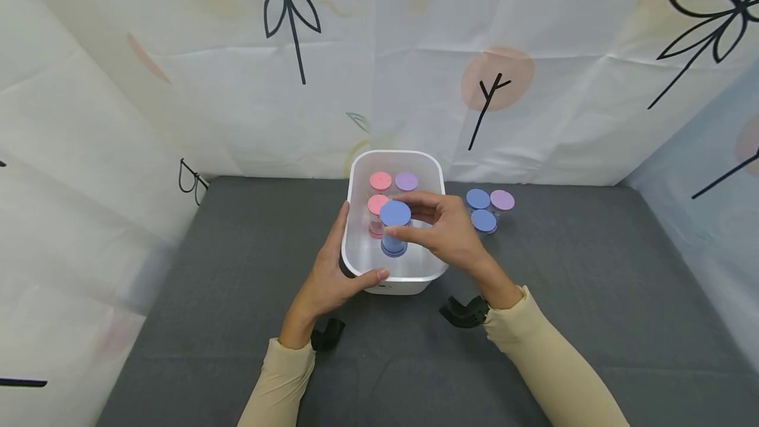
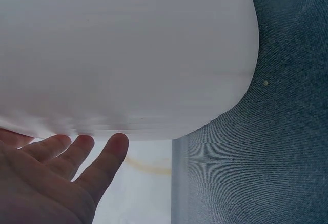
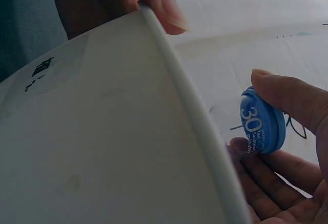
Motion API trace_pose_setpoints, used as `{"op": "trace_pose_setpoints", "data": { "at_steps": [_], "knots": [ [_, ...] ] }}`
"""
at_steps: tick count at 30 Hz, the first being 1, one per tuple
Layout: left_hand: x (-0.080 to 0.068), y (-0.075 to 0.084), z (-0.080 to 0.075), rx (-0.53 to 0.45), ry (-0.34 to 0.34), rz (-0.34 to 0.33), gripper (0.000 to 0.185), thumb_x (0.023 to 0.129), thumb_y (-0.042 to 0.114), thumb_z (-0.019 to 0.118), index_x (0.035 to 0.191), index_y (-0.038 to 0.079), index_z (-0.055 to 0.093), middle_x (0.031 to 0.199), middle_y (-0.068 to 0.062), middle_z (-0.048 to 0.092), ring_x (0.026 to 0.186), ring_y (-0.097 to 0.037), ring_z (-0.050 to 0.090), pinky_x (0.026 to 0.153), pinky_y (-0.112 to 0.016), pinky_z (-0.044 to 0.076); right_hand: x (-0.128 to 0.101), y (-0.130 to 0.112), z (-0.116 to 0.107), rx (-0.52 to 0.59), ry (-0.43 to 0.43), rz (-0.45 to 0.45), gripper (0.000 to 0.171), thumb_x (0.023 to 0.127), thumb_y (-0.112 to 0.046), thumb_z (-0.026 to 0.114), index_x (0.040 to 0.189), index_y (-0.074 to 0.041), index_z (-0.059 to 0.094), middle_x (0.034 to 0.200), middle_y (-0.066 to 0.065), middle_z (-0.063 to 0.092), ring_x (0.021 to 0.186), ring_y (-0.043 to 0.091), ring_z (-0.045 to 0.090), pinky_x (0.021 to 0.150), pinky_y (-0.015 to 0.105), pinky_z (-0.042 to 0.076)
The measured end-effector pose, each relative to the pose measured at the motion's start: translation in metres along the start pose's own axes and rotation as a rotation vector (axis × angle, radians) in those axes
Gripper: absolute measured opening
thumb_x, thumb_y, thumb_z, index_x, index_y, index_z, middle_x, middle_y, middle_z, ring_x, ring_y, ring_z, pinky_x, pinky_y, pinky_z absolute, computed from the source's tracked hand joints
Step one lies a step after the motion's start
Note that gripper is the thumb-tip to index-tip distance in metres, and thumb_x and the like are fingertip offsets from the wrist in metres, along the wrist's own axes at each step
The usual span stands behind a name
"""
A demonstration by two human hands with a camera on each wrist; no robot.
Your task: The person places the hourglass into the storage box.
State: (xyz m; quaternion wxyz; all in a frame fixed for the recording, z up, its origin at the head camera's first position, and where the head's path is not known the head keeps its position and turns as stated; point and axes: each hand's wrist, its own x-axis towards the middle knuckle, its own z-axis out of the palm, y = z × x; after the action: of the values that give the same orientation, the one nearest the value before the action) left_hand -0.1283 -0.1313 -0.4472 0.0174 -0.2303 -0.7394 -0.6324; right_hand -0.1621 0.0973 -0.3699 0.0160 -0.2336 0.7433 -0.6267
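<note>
Pinching the blue-capped sand timer (image 1: 395, 215) between thumb and fingers, our right hand (image 1: 445, 226) holds it cap uppermost over the white plastic tub (image 1: 358, 236), its "30" marking legible. Our left hand (image 1: 326, 275) grips the tub's near left corner, thumb hooked over the rim, other fingers spread and touching the outer wall. Inside, the pink-capped timers (image 1: 381, 181) stand left of our right fingertips, the purple-capped timer (image 1: 406, 181) just beyond them. Right of those knuckles, two more blue-capped timers (image 1: 477, 199) and another purple-capped one (image 1: 502, 200) cluster on the grey tabletop (image 1: 563, 269).
</note>
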Motion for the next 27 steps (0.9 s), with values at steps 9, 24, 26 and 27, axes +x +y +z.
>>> {"op": "trace_pose_setpoints", "data": {
  "at_steps": [9,24,26,27],
  "knots": [
    [-0.001,0.001,0.0,0.026,0.002,-0.03,0.121,0.079,0.014,0.086,0.165,0.02,0.001,0.168,-0.011,0.014,0.135,-0.042,0.045,0.101,-0.066,0.041,0.011,0.009,0.013,-0.004,-0.049,0.025,0.047,0.078,-0.005,0.088,0.122,0.001,0.072,0.113,0.01,0.073,0.102,0.023,0.071,0.094,0.034,0.054],
    [-0.001,0.026,0.001,0.046,0.003,-0.083,0.117,0.079,0.007,0.083,0.163,0.006,0.001,0.167,-0.02,0.013,0.14,-0.042,0.038,0.108,-0.068,0.032,0.024,0.012,0.025,-0.107,-0.074,0.083,0.05,0.074,-0.011,0.092,0.119,0.002,0.073,0.107,0.01,0.075,0.098,0.022,0.073,0.088,0.037,0.057],
    [-0.001,0.015,0.001,0.051,0.006,-0.078,0.12,0.079,0.007,0.084,0.164,0.011,0.0,0.167,-0.018,0.012,0.141,-0.041,0.038,0.108,-0.067,0.032,0.025,0.013,0.025,-0.144,-0.075,0.096,0.05,0.074,-0.013,0.092,0.119,0.001,0.073,0.107,0.009,0.075,0.097,0.021,0.073,0.087,0.035,0.057],
    [-0.002,0.01,0.001,0.053,0.008,-0.073,0.121,0.079,0.008,0.085,0.164,0.014,0.0,0.168,-0.016,0.011,0.141,-0.04,0.037,0.108,-0.067,0.033,0.026,0.013,0.025,-0.166,-0.077,0.102,0.051,0.074,-0.014,0.092,0.119,0.001,0.073,0.106,0.008,0.075,0.096,0.021,0.073,0.086,0.034,0.057]
  ]
}}
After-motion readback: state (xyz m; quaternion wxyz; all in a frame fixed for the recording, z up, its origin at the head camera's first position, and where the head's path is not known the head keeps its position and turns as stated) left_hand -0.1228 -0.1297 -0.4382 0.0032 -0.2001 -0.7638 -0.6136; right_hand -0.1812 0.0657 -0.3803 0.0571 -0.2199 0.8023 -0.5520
